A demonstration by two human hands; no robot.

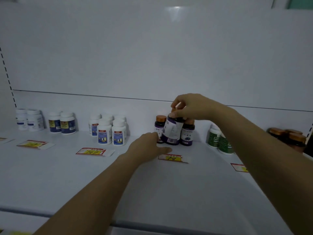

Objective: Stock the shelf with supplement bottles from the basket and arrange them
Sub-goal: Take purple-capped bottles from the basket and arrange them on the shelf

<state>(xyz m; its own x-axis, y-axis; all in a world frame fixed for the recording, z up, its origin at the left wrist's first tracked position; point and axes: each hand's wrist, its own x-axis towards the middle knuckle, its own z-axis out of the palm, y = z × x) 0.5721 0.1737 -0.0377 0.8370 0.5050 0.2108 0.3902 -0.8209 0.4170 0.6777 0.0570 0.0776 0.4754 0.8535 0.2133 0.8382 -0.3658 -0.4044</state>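
Toward the right of the white shelf, a dark supplement bottle with a purple and white label leans to the left, its base on or just above the shelf. The right hand comes down on it from above, with fingers and thumb curled round the cap and pinching it. Two matching bottles stand upright close behind it: the left purple bottle, whose copper cap is in plain sight, and the right purple bottle, partly covered by the tilted one.

The left hand reaches in low from the left with its fingers stretched out and holding nothing. Its fingertips lie at the foot of the left purple bottle, though in this dim light I can't be sure they touch it.

Just in front of the group lies a yellow price tag marked 78. Further left a cluster of white bottles with blue labels stands behind a tag marked 147. Beyond those are a navy-labelled pair and a pale white pair. To the right stand green-labelled bottles, then dark bottles with amber caps at the shelf's end.
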